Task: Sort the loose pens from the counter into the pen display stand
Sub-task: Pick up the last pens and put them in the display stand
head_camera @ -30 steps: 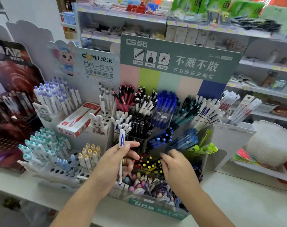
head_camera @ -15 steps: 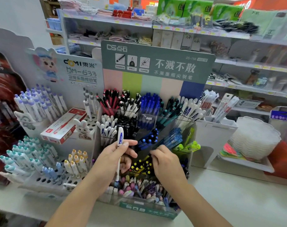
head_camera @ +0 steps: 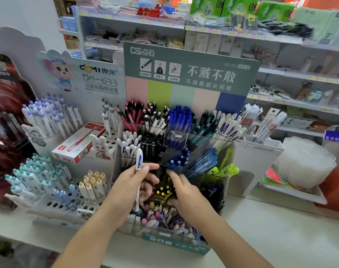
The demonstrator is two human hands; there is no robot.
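A tiered clear pen display stand (head_camera: pixel 175 243) with a green header card stands on the white counter, its compartments full of red, black, blue, white and green pens. My left hand (head_camera: pixel 130 187) pinches a white pen with a blue letter A (head_camera: pixel 138 169), held upright in front of the stand's middle tier. A compartment of matching white A pens (head_camera: pixel 129 147) sits just above it. My right hand (head_camera: pixel 186 194) reaches into the lower middle compartments with fingers extended among the pens; whether it holds anything I cannot tell.
A second white stand (head_camera: pixel 54 206) with pastel pens and a red-and-white box (head_camera: pixel 78 143) is at the left. A white holder (head_camera: pixel 258 153) and a stack of white plates (head_camera: pixel 304 163) stand at the right. Store shelves rise behind. White counter (head_camera: pixel 271 235) lies at the right front.
The view has shifted so the stands sit further left and lower. My left hand still holds the white A pen upright; my right hand stays at the lower compartments.
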